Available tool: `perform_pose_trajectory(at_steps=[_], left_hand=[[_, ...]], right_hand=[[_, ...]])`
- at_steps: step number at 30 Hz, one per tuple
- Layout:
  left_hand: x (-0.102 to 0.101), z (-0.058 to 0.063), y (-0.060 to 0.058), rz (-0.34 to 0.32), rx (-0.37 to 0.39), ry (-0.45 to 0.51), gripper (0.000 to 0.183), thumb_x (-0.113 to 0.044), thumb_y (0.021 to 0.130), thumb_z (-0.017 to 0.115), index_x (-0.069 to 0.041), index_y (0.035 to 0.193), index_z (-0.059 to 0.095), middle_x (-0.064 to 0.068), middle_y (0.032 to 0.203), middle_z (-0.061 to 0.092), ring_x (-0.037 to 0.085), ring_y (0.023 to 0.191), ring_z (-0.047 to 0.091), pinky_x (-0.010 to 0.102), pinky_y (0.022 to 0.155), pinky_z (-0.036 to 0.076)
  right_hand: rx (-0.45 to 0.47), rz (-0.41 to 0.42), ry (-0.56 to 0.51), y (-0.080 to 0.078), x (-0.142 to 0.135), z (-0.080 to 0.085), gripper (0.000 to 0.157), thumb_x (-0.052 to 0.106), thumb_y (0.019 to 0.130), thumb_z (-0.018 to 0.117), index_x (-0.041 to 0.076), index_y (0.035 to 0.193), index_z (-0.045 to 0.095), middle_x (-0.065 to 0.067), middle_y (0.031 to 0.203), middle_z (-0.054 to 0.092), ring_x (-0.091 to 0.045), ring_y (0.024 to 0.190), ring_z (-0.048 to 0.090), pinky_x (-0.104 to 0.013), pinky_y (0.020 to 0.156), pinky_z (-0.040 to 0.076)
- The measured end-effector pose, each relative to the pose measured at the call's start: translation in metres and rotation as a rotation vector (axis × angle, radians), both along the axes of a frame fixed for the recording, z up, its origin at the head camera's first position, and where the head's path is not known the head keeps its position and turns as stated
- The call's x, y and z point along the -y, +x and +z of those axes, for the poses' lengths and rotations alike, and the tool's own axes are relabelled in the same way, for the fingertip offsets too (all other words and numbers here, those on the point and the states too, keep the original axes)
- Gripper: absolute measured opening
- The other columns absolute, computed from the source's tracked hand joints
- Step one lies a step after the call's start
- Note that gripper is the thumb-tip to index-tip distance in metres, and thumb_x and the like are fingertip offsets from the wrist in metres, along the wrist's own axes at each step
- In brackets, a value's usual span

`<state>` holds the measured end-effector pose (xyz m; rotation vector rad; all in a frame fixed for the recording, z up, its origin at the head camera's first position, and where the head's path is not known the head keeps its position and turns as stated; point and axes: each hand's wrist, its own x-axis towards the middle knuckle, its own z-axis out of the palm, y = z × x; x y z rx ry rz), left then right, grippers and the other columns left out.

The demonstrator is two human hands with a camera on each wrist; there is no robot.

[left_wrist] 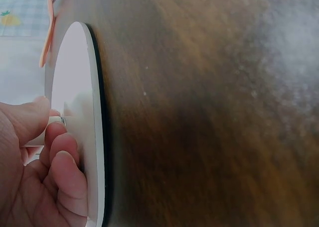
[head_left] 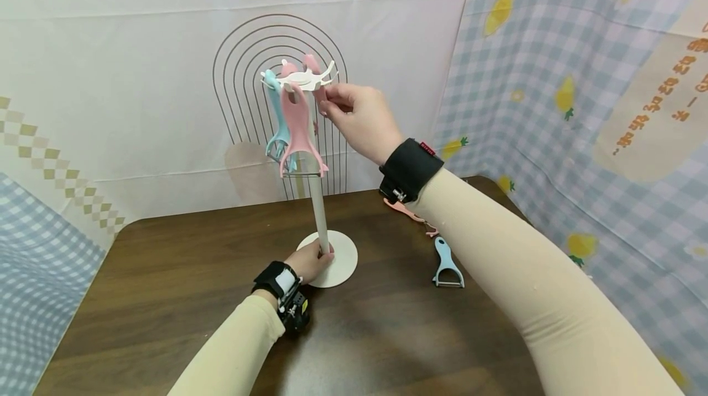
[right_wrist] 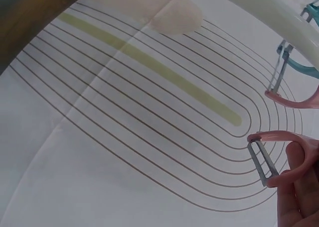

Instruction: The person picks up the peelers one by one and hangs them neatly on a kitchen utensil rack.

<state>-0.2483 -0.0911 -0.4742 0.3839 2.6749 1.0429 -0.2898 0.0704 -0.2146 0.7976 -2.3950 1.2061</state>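
A white rack stands upright on the table, with a pole [head_left: 319, 211], a round base [head_left: 344, 264] and a top of several curved hooks [head_left: 304, 80]. Low on the pole, just above the base, my left hand [head_left: 307, 262] grips it with curled fingers. Up at the hooks, my right hand [head_left: 365, 118] pinches a pink peeler [right_wrist: 273, 135] by its handle, its blade frame pointing away from the fingers. A pink peeler [head_left: 298, 122] hangs at the front of the rack and a light blue peeler [head_left: 279, 116] beside it on the left. More pink handles show behind the hooks.
On the dark wooden table [head_left: 193, 279], right of the base, lie a light blue peeler [head_left: 444, 261] and a pink peeler [head_left: 405, 209], the latter partly hidden by my right arm. A white printed cloth [head_left: 138, 88] backs the table; a checked cloth [head_left: 542, 107] hangs at the right.
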Motion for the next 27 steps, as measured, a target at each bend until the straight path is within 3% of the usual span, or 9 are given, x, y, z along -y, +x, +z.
perform_pose_trajectory(at_steps=[10, 18, 22, 27], left_hand=[[0.0, -0.001, -0.001, 0.014, 0.014, -0.007, 0.008, -0.016, 0.098, 0.057, -0.009, 0.099, 0.056, 0.004, 0.079, 0.056, 0.02, 0.075, 0.053, 0.036, 0.073, 0.044], [0.0, -0.001, 0.0, 0.004, 0.0, -0.014, 0.008, -0.016, 0.098, 0.058, -0.008, 0.099, 0.056, 0.003, 0.078, 0.055, 0.019, 0.074, 0.053, 0.034, 0.071, 0.044], [0.0, -0.003, -0.002, -0.002, -0.008, -0.014, 0.009, -0.016, 0.098, 0.058, -0.007, 0.1, 0.055, 0.003, 0.078, 0.055, 0.018, 0.074, 0.053, 0.034, 0.072, 0.044], [0.0, -0.004, -0.003, -0.004, -0.013, -0.016, 0.009, -0.016, 0.098, 0.057, -0.007, 0.101, 0.056, 0.003, 0.078, 0.056, 0.018, 0.075, 0.054, 0.035, 0.075, 0.045]], right_hand=[[-0.053, 0.018, 0.048, 0.003, -0.005, -0.009, 0.024, 0.02, 0.097, 0.06, 0.012, 0.118, 0.068, 0.001, 0.108, 0.07, -0.003, 0.097, 0.064, -0.016, 0.085, 0.046], [-0.127, -0.011, 0.102, -0.002, -0.019, -0.03, 0.031, 0.027, 0.099, 0.056, 0.012, 0.125, 0.064, 0.001, 0.115, 0.068, -0.011, 0.108, 0.061, -0.024, 0.09, 0.046], [-0.116, -0.045, 0.115, -0.01, -0.031, -0.046, 0.032, 0.027, 0.101, 0.053, 0.01, 0.127, 0.061, -0.002, 0.115, 0.067, -0.016, 0.109, 0.061, -0.03, 0.091, 0.047], [-0.026, -0.105, 0.211, -0.021, -0.047, -0.07, 0.034, 0.025, 0.101, 0.054, 0.008, 0.13, 0.059, -0.008, 0.12, 0.065, -0.022, 0.112, 0.06, -0.036, 0.093, 0.046]])
